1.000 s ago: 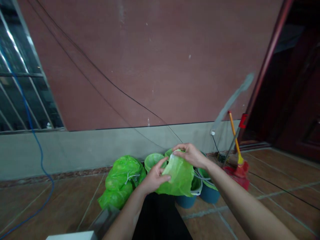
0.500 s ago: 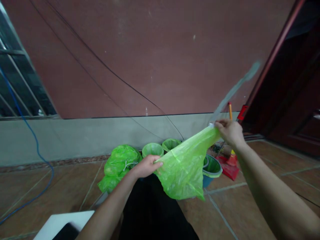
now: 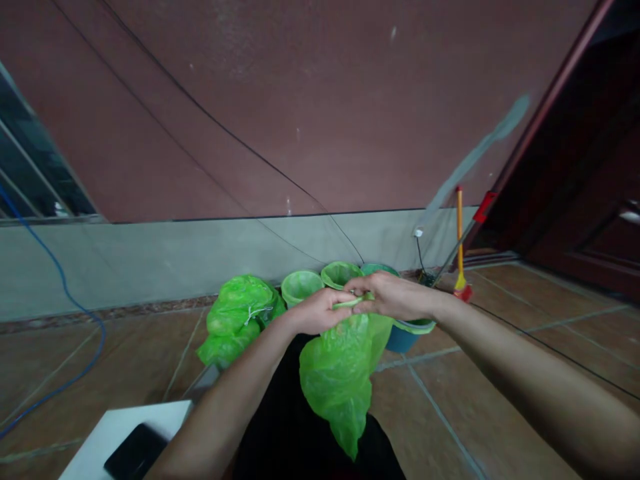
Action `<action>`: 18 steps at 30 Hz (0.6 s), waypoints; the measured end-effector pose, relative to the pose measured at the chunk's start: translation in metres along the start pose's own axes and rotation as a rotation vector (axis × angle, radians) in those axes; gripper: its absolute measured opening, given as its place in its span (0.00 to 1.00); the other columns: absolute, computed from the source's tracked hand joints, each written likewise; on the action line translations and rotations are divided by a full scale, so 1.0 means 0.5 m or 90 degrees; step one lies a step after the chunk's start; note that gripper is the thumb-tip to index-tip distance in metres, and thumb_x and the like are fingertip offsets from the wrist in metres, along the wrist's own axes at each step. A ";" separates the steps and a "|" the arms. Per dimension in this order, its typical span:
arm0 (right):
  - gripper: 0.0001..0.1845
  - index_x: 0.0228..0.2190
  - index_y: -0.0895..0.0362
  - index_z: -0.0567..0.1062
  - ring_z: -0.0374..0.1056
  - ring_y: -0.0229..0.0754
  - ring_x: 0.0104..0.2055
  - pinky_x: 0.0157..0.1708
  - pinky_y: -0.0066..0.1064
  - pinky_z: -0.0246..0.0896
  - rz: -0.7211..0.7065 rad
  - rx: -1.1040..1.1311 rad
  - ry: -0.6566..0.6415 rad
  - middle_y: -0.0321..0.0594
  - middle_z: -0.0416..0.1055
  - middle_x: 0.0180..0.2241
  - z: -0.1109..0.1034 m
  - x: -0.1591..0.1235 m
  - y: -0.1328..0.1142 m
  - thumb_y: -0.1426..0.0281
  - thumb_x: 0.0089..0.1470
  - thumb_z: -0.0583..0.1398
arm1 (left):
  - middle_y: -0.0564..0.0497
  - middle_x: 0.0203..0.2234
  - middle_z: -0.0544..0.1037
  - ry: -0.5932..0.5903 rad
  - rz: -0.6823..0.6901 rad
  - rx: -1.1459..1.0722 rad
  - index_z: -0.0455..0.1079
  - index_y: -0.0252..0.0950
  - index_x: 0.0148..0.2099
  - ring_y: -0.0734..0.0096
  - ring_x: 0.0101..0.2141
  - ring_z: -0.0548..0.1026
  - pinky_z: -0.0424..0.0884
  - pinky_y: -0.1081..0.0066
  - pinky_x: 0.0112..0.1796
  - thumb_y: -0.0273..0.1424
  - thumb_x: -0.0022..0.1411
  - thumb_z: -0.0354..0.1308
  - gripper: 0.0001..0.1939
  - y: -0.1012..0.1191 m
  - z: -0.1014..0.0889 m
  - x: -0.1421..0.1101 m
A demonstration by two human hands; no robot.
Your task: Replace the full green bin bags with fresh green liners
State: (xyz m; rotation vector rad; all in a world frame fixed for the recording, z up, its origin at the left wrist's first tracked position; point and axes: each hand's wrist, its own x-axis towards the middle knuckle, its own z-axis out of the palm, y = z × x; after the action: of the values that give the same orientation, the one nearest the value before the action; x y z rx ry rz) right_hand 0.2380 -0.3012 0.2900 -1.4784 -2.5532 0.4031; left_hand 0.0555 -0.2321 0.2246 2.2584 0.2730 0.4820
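Both hands meet in front of me and pinch the top edge of a thin green plastic bag (image 3: pixel 340 373), which hangs down loose over my dark lap. My left hand (image 3: pixel 315 312) grips the left part of the rim. My right hand (image 3: pixel 393 297) holds the rim beside it, fingers touching the left hand. Behind the hands stand small buckets lined with green bags (image 3: pixel 300 285) and a blue bucket (image 3: pixel 405 333).
A tied, full green bag (image 3: pixel 240 317) lies on the tiled floor to the left. A yellow-handled broom (image 3: pixel 460 240) leans at the wall to the right, near a dark doorway. A white surface with a black phone (image 3: pixel 135 450) sits at the lower left. A blue cable (image 3: pixel 75 313) trails at the left.
My right hand, which had stretched the bag out to the right, has come back to meet the left hand. The bag now hangs straight down.
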 end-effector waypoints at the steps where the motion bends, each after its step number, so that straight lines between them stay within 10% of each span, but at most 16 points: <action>1: 0.14 0.43 0.56 0.75 0.64 0.36 0.29 0.28 0.26 0.52 -0.003 -0.001 -0.006 0.34 0.72 0.29 -0.003 -0.005 0.003 0.64 0.56 0.58 | 0.57 0.24 0.65 -0.007 0.002 0.011 0.70 0.35 0.34 0.78 0.26 0.64 0.61 0.77 0.28 0.35 0.63 0.51 0.11 0.003 0.001 -0.001; 10: 0.13 0.33 0.55 0.78 0.68 0.37 0.27 0.28 0.26 0.56 0.124 -0.078 0.093 0.35 0.74 0.26 -0.048 -0.058 0.104 0.69 0.55 0.53 | 0.57 0.21 0.69 0.003 -0.141 0.001 0.69 0.34 0.30 0.78 0.23 0.65 0.58 0.78 0.24 0.35 0.59 0.52 0.11 -0.035 -0.046 -0.035; 18: 0.17 0.37 0.57 0.79 0.74 0.50 0.39 0.42 0.37 0.63 0.388 -0.367 0.392 0.47 0.78 0.37 -0.098 -0.091 0.257 0.73 0.53 0.52 | 0.56 0.24 0.73 0.016 -0.183 -0.039 0.72 0.34 0.32 0.75 0.25 0.70 0.63 0.78 0.26 0.38 0.57 0.56 0.11 -0.044 -0.057 -0.059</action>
State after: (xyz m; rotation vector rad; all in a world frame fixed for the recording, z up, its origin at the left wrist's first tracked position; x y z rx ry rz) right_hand 0.3796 -0.2724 0.2962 -2.1310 -1.7577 -0.6906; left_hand 0.0158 -0.2087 0.2179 2.1101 0.5772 0.3610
